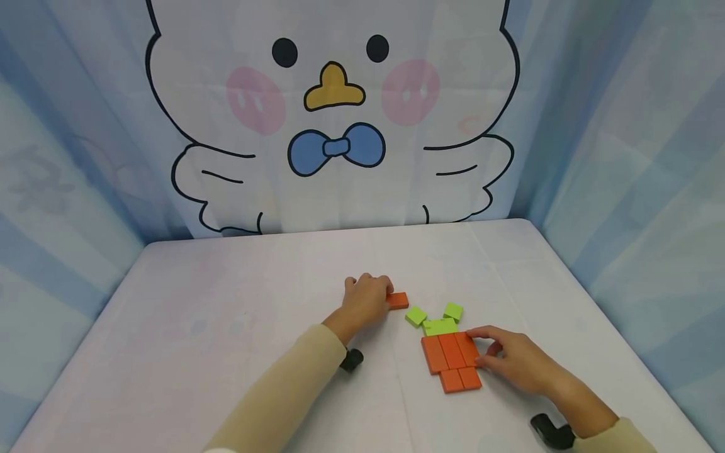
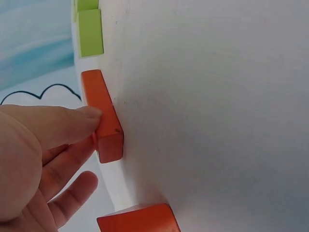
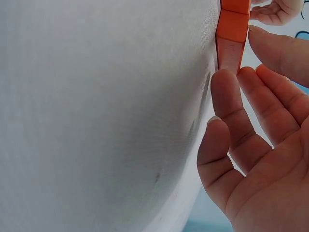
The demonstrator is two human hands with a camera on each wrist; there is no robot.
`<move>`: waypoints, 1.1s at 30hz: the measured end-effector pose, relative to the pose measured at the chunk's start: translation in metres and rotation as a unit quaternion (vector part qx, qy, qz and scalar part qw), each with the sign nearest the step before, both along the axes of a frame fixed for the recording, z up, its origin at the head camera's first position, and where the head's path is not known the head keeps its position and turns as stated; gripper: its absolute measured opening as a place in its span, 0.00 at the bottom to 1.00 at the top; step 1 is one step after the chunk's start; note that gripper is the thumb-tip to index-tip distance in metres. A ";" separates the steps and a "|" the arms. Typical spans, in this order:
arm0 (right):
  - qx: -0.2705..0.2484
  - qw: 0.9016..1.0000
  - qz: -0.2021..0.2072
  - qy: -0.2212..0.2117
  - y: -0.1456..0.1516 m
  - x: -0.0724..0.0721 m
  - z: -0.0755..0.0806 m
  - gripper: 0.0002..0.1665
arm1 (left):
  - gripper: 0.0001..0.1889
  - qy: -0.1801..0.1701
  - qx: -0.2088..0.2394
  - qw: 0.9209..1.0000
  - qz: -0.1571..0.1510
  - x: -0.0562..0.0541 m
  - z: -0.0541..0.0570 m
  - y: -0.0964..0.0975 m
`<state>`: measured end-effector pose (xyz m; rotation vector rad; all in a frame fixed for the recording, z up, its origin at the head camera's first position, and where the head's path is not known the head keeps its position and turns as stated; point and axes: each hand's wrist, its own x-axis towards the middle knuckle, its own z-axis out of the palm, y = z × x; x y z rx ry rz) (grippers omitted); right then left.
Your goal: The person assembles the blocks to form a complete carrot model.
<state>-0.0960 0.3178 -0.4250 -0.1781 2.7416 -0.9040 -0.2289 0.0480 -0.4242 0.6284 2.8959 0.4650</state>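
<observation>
On the white table, my left hand (image 1: 367, 301) pinches an orange block (image 1: 398, 301) between thumb and fingers. In the left wrist view the thumb lies on the upper face of this orange block (image 2: 104, 116). To the right is a flat arrangement of blocks: three long orange blocks (image 1: 450, 351) side by side over two shorter orange blocks (image 1: 460, 379). My right hand (image 1: 515, 358) holds the rightmost long block, index finger at its far corner and thumb by its near right side. The right wrist view shows fingertips against an orange block's end (image 3: 230, 53).
Light green pieces (image 1: 440, 326) border the far edge of the orange blocks, with two tilted green squares (image 1: 416, 316) beyond. Another orange block (image 2: 140, 220) shows low in the left wrist view. Patterned curtains (image 1: 640, 157) enclose the table (image 1: 226, 314).
</observation>
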 end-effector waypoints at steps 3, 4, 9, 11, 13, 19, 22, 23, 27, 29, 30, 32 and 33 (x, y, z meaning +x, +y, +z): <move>0.002 1.000 0.001 0.002 0.000 0.000 0.001 0.30 | 0.13 -0.004 0.000 1.000 0.001 -0.001 0.000 -0.001; 0.003 1.000 0.001 0.003 0.000 0.000 0.001 0.30 | 0.13 -0.006 0.001 1.000 0.003 -0.001 0.000 -0.001; 0.005 1.000 0.001 0.003 -0.001 -0.001 0.002 0.30 | 0.16 -0.015 0.002 1.000 0.012 -0.003 0.001 -0.001; 0.006 1.000 0.001 0.002 -0.001 -0.001 0.002 0.30 | 0.16 -0.018 0.002 1.000 0.012 -0.003 0.001 -0.001; 0.005 1.000 0.000 0.001 -0.001 -0.001 0.002 0.30 | 0.15 -0.017 0.001 1.000 0.011 -0.003 0.001 -0.002; 0.003 1.000 -0.002 -0.003 -0.001 -0.001 0.001 0.30 | 0.14 -0.008 0.006 1.000 0.007 0.002 0.007 -0.005; 0.003 1.000 -0.002 -0.002 -0.002 -0.001 0.001 0.30 | 0.14 0.004 0.007 1.000 0.005 0.007 0.013 -0.007; 0.003 1.000 -0.002 -0.002 -0.002 0.000 0.001 0.30 | 0.14 0.008 0.005 1.000 0.002 0.009 0.016 -0.008; 0.006 1.000 -0.004 -0.003 -0.002 0.000 0.001 0.30 | 0.15 0.021 -0.004 0.999 -0.031 0.024 0.027 -0.007; 0.008 1.000 -0.004 -0.002 -0.002 0.000 0.001 0.30 | 0.14 0.029 -0.010 0.998 -0.055 0.034 0.032 -0.006; 0.008 1.000 -0.005 -0.001 -0.002 0.000 0.001 0.30 | 0.14 0.031 -0.011 0.997 -0.068 0.039 0.034 -0.005; 0.009 1.000 -0.004 0.000 -0.002 0.000 0.001 0.30 | 0.14 0.035 -0.006 0.995 -0.091 0.050 0.037 -0.001; 0.008 1.000 -0.002 0.001 -0.002 -0.001 0.000 0.30 | 0.13 0.036 -0.003 0.994 -0.102 0.055 0.038 0.000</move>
